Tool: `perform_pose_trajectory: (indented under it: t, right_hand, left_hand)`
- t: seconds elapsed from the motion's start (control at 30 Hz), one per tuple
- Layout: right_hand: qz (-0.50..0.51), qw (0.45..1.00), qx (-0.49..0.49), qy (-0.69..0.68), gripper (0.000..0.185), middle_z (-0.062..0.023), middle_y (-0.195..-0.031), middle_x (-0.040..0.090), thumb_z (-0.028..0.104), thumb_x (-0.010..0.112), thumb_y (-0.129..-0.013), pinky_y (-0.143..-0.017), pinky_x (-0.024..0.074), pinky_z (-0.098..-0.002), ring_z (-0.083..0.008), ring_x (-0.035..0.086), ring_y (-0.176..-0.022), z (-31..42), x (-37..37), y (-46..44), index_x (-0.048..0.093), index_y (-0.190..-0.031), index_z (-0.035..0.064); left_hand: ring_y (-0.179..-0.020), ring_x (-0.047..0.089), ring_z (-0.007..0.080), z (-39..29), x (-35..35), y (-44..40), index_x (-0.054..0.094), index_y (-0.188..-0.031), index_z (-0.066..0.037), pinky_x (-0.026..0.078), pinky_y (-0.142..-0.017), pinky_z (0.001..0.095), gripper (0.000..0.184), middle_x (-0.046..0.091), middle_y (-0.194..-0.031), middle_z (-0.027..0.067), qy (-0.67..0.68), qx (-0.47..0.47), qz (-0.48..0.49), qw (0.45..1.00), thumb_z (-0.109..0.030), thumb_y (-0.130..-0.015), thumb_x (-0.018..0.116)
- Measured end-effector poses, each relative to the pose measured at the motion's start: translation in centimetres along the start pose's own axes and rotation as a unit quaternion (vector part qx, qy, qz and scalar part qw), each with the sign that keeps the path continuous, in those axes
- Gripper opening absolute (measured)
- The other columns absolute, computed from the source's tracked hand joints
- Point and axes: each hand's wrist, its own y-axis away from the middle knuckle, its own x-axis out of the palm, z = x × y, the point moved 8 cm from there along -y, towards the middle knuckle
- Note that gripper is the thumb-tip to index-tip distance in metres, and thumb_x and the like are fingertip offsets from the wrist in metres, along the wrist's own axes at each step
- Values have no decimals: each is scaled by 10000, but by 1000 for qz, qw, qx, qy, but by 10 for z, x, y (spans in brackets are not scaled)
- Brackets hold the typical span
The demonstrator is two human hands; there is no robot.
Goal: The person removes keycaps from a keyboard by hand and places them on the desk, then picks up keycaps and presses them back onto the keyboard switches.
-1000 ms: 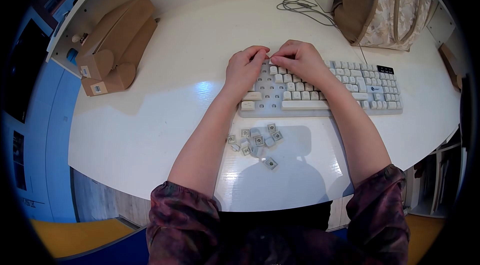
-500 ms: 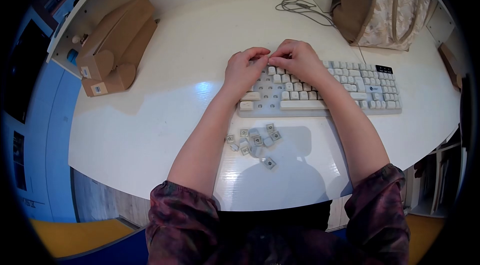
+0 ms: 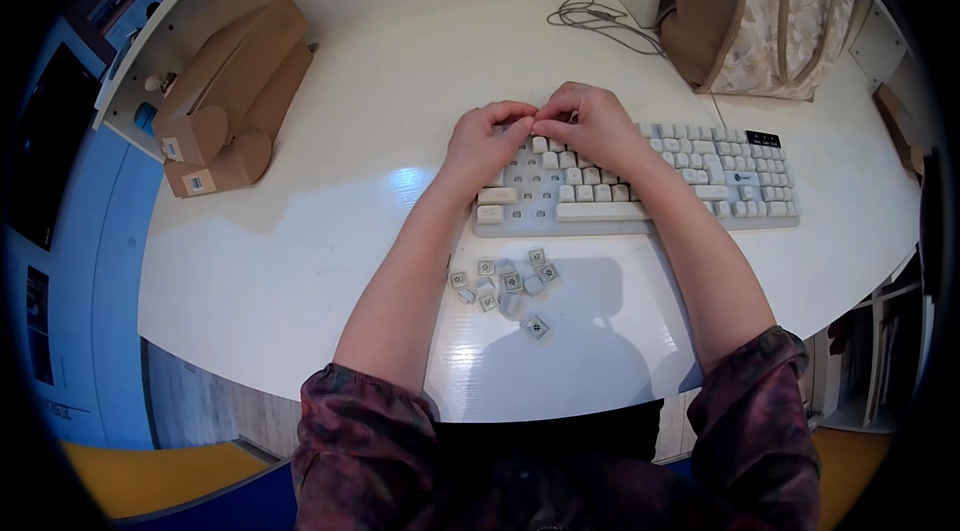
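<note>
A white keyboard [image 3: 605, 214] lies on the desk, with several key positions bare at its left side. Over its upper left part, my left hand [image 3: 487, 143] and my right hand [image 3: 590, 129] meet at the fingertips. Both hands are closed in a pinch; whatever is between the fingers is too small to make out. In front of the keyboard's left half lies a loose group of removed keycaps [image 3: 512, 282], several with their undersides up. One keycap [image 3: 536, 327] sits a little nearer to me.
Two brown cardboard boxes [image 3: 235, 91] stand at the desk's left back. A patterned bag [image 3: 765, 21] stands at the back right, beside a coiled grey cable [image 3: 600, 16]. The white desk [image 3: 250, 271] has a curved front edge.
Both hands stay pinched together over the keyboard's upper left, with only slight finger movement. The whole view has shifted slightly; the loose keycaps lie as before.
</note>
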Motion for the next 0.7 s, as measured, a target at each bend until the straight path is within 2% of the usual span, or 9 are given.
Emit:
perform_pose_trajectory:
  t: [0.33, 0.43, 0.7]
  right_hand:
    - [8, 998, 40, -46, 213, -86, -874, 705, 227, 779, -809, -723, 523, -299, -185, 663, -775, -6, -1, 0, 763, -906, 38]
    - [19, 998, 52, -43, 215, -70, -856, 716, 245, 761, -822, -717, 521, -292, -169, 666, -770, -9, -1, 0, 764, -916, 52]
    - [32, 992, 110, 48, 256, -28, -843, 717, 358, 699, -854, -734, 516, -316, -169, 668, -795, -19, 2, -2, 745, -958, 129]
  left_hand:
    - [-945, 631, 118, 2, -2, -3, 673, -1170, -1, 509, -844, 269, 280, 696, -1045, 63, -40, 30, -6, 999, -182, -961, 627]
    - [-941, 634, 119, 0, 0, 0, 679, -1163, -1, 509, -847, 272, 277, 699, -1036, 67, 0, -11, 0, 1000, -176, -954, 631]
    - [-936, 640, 119, -4, 0, 2, 688, -1151, -5, 513, -851, 275, 266, 702, -1037, 65, 18, -14, 4, 1000, -167, -944, 644]
